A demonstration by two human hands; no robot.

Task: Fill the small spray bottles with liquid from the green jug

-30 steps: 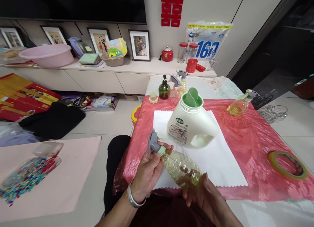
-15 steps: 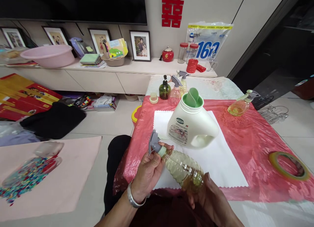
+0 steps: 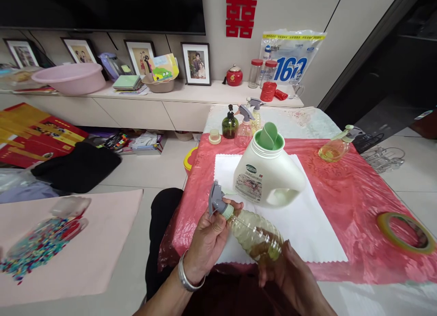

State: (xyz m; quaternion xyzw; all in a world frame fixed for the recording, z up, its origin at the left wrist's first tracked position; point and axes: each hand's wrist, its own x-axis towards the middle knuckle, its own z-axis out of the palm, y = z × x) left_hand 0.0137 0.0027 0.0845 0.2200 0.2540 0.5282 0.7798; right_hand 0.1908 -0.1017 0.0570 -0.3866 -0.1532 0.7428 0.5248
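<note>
A clear, ribbed spray bottle [image 3: 255,234] with a grey trigger head lies tilted across both hands, some yellowish liquid in its lower end. My left hand [image 3: 213,229] is closed round its neck, thumb on the pale green collar. Fingers of my right hand [image 3: 290,275] wrap the bottle's base. Just beyond, a large white detergent jug [image 3: 269,175] stands uncapped, its green pouring spout showing in the mouth. Beneath the jug is a white cloth [image 3: 307,234] with a scalloped edge, on red plastic sheeting [image 3: 362,202].
Behind the jug stand a green pump bottle [image 3: 230,124], a pink spray bottle [image 3: 243,130] and a pale cap [image 3: 215,136]. At right are another spray bottle [image 3: 336,147] and a tape roll [image 3: 406,232]. Colourful small pieces [image 3: 41,247] lie on a pink surface at left.
The spray bottle has turned slightly in my hands, and the liquid inside has shifted. Both hands keep their hold; the view has moved a little.
</note>
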